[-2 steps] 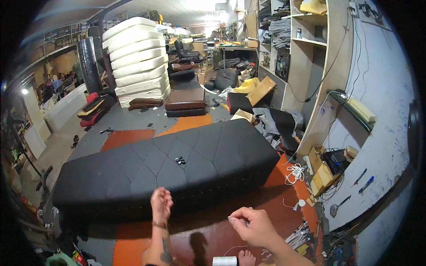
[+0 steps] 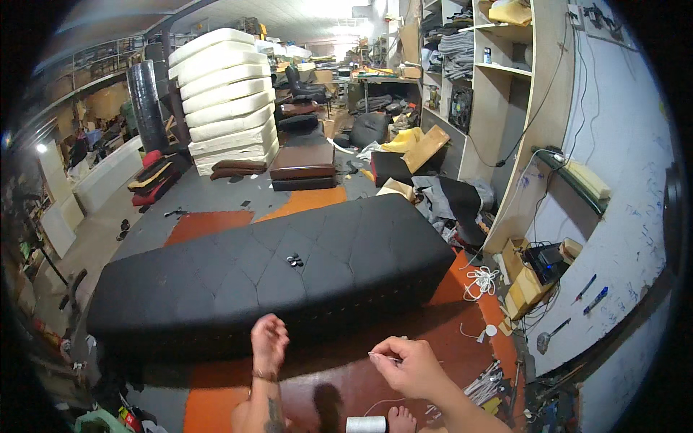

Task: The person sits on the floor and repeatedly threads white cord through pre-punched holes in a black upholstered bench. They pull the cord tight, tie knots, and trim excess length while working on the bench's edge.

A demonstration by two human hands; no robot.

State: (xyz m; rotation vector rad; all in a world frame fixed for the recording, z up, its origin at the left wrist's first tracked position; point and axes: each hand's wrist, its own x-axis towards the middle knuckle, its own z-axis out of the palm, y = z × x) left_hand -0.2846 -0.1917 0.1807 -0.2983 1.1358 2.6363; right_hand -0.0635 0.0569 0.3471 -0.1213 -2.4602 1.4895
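My right hand (image 2: 410,366) is closed in a pinch on a white thread (image 2: 382,356), above the reddish-brown floor covering. A white spool (image 2: 366,424) stands below it by a bare foot, and a strand rises from the spool. To the left, my left hand (image 2: 268,345) is held up with curled fingers, just in front of the near side of a long black upholstered bench (image 2: 195,278). Whether anything is in those fingers is hidden. Several small black buttons (image 2: 294,260) lie together on the bench's diamond-stitched top.
Past the bench rise stacked cream foam blocks (image 2: 227,94), with a brown padded piece (image 2: 303,162) beside them. A coil of white cord (image 2: 481,282) and a bundle of white strips (image 2: 485,386) lie on the floor at right. Shelving (image 2: 505,108) lines the right wall.
My left hand has moved slightly right and down, toward me. The right hand stays almost where it was, still pinching the thread.
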